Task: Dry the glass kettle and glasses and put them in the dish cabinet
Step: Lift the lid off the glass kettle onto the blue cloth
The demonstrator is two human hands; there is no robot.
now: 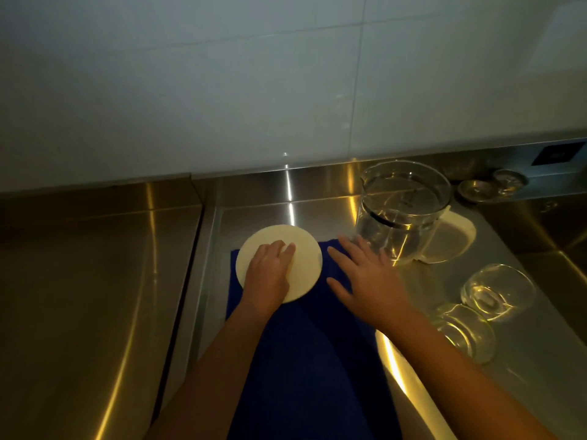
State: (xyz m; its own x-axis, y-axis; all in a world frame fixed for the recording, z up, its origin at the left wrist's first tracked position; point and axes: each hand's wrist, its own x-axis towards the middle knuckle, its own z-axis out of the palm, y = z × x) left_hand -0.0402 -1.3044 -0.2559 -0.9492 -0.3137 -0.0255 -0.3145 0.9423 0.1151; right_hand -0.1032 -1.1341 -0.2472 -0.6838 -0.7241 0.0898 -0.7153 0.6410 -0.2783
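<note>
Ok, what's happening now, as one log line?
left hand: on white lid | right hand: flat on blue towel | glass kettle: upright beside towel | glasses: on steel counter

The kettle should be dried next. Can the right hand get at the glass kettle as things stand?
Probably yes. The right hand lies open on the blue towel, holding nothing, fingertips just short of the glass kettle with nothing between. The left hand holds the white lid.

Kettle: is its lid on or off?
Off. The kettle stands open-mouthed, and the white lid lies flat on the blue towel, with the left hand on it.
</note>
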